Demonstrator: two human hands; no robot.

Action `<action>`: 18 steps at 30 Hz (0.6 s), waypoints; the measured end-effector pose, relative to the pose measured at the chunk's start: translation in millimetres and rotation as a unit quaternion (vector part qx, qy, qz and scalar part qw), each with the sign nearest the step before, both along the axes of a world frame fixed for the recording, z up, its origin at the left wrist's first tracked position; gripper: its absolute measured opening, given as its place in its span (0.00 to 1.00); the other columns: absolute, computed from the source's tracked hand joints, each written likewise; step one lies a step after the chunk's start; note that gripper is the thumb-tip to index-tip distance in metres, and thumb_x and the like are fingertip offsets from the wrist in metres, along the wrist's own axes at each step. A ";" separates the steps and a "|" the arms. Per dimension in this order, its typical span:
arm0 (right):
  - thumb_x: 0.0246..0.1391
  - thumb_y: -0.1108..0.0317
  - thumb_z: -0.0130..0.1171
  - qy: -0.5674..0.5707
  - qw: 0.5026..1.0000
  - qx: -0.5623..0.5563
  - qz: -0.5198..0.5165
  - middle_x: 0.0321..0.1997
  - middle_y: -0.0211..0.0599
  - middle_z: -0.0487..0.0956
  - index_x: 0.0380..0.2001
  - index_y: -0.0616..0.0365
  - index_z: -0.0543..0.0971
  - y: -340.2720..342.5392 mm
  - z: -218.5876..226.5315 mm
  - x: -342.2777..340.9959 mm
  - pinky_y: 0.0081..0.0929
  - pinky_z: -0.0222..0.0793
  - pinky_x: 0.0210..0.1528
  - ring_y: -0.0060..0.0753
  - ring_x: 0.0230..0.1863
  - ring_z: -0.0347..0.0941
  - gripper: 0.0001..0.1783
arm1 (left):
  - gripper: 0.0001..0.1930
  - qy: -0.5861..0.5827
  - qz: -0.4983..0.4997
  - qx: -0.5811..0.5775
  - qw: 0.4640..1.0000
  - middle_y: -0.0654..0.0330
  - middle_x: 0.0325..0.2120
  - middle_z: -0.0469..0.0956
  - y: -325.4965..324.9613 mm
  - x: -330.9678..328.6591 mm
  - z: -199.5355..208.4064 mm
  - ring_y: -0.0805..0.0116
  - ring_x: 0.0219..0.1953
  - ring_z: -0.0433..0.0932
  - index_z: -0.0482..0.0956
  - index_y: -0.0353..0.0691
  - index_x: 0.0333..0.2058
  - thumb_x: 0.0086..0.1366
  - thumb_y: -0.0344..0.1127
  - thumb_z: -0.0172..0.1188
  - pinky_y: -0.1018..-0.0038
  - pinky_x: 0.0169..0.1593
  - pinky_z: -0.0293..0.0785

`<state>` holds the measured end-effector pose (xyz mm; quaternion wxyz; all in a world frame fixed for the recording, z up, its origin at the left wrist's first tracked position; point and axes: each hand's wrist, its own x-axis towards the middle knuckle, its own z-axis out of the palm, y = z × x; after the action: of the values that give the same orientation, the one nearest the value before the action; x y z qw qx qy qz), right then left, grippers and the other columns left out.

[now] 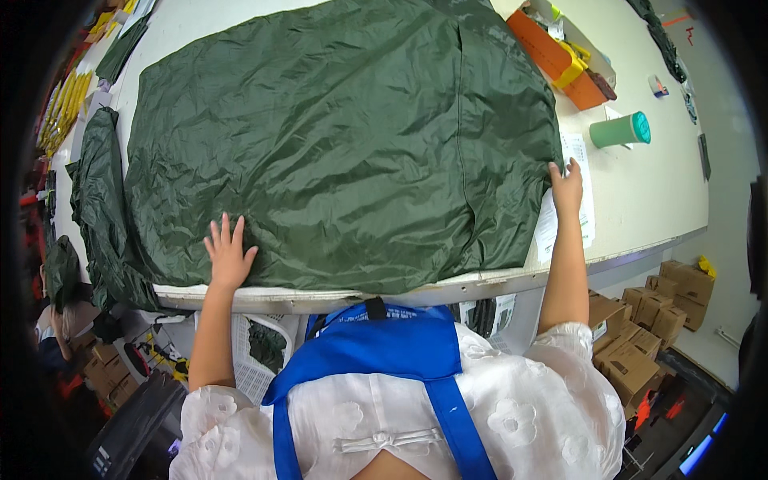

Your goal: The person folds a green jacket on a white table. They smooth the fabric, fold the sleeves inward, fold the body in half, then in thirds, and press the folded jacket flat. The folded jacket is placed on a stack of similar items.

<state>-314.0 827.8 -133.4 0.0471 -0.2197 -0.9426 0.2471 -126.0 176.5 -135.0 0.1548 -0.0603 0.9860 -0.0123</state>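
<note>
A large sheet of dark green, shiny, wrinkled fabric [344,144] lies spread over the table, with a seam running down its right part. My left hand [230,260] rests flat on its lower left area, fingers spread. At the right edge of the fabric is my right hand [567,186], its thumb over the cloth and the edge between thumb and fingers. Printed white papers [586,192] lie partly under that edge, beside the right hand.
More dark green fabric [104,200] hangs over the table's left side. To the right stand a green cup [620,130] and an orange box [560,60] with yellow items. Below the table [648,216] are cardboard boxes [632,352] and a white basket [244,360]. Another person [54,336] is at far left.
</note>
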 end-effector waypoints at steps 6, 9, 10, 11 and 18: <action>0.54 0.55 0.60 -0.126 0.923 -0.345 -0.118 0.24 0.31 0.73 0.48 0.64 0.72 -15.7 3.7 126.2 0.20 0.60 0.21 0.22 0.19 0.65 0.26 | 0.12 -0.167 0.031 0.594 0.786 0.54 0.31 0.81 185.7 24.8 53.0 0.62 0.35 0.79 0.82 0.41 0.37 0.62 0.42 0.58 0.68 0.42 0.74; 0.54 0.56 0.60 -0.204 0.841 -0.494 -0.079 0.18 0.21 0.68 0.33 0.54 0.72 -40.6 22.7 161.7 0.16 0.48 0.14 0.16 0.11 0.54 0.14 | 0.22 -0.306 -0.053 0.507 0.804 0.45 0.43 0.75 229.9 25.4 23.3 0.56 0.46 0.75 0.72 0.37 0.51 0.65 0.48 0.53 0.69 0.47 0.71; 0.55 0.57 0.59 -0.149 0.826 -0.536 -0.090 0.18 0.21 0.68 0.33 0.53 0.72 -44.7 26.3 162.5 0.17 0.48 0.14 0.16 0.11 0.54 0.12 | 0.26 -0.319 -0.053 0.477 0.817 0.44 0.49 0.72 235.4 24.1 16.2 0.57 0.50 0.73 0.66 0.35 0.56 0.65 0.45 0.54 0.69 0.49 0.70; 0.56 0.58 0.58 -0.093 0.807 -0.575 -0.100 0.19 0.21 0.68 0.32 0.53 0.72 -51.7 31.9 159.9 0.17 0.48 0.14 0.16 0.11 0.54 0.11 | 0.31 -0.286 -0.026 0.493 0.821 0.42 0.50 0.68 238.5 27.6 17.9 0.55 0.50 0.72 0.59 0.34 0.60 0.64 0.46 0.55 0.68 0.50 0.69; 0.52 0.72 0.58 -0.020 0.763 -0.641 0.082 0.19 0.24 0.65 0.37 0.54 0.66 -81.8 49.1 142.9 0.19 0.49 0.15 0.17 0.12 0.53 0.12 | 0.53 0.010 -0.003 0.580 0.814 0.35 0.64 0.43 242.5 9.6 18.3 0.49 0.66 0.50 0.33 0.32 0.65 0.55 0.43 0.66 0.62 0.61 0.60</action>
<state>-171.1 745.9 -84.3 -0.1440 -0.1256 -0.5794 0.7923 -116.4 419.1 -116.6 0.1508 0.0434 0.8119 0.5623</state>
